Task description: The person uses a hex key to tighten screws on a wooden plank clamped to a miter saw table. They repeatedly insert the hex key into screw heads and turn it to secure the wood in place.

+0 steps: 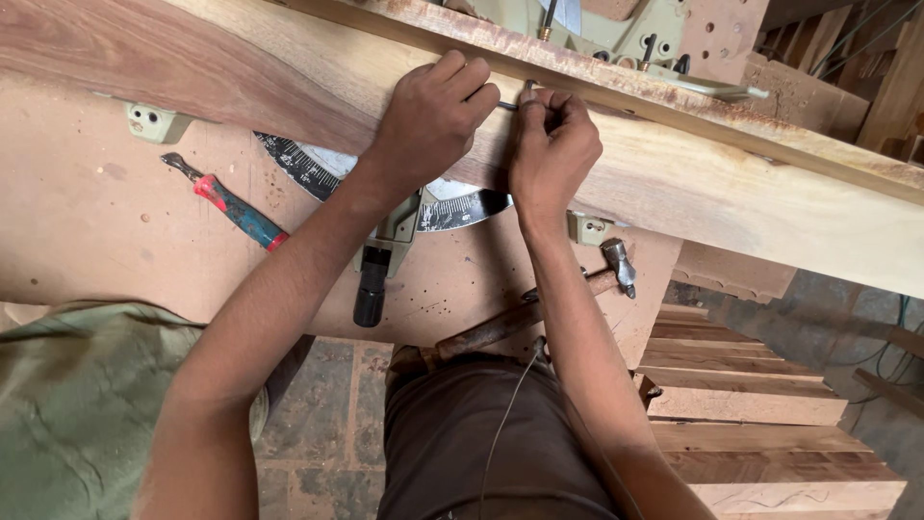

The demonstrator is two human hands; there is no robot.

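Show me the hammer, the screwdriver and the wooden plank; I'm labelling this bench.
hammer (619,262): head view, on its metal head.
screwdriver (238,214): head view, on its red-and-teal handle.
wooden plank (731,188): head view, on its pale face.

Reddish-brown plank (289,67) (paler at the edge), red-and-teal screwdriver (231,207).

Woodworking shop: mitre saw base (404,207) at centre, rough plank (674,173) across top, hammer (539,308), stacked timber (760,424) lower right.

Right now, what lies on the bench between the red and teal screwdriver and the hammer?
In the head view, between the screwdriver and the hammer lies the saw's angle scale plate with its black handle; the left forearm crosses above.
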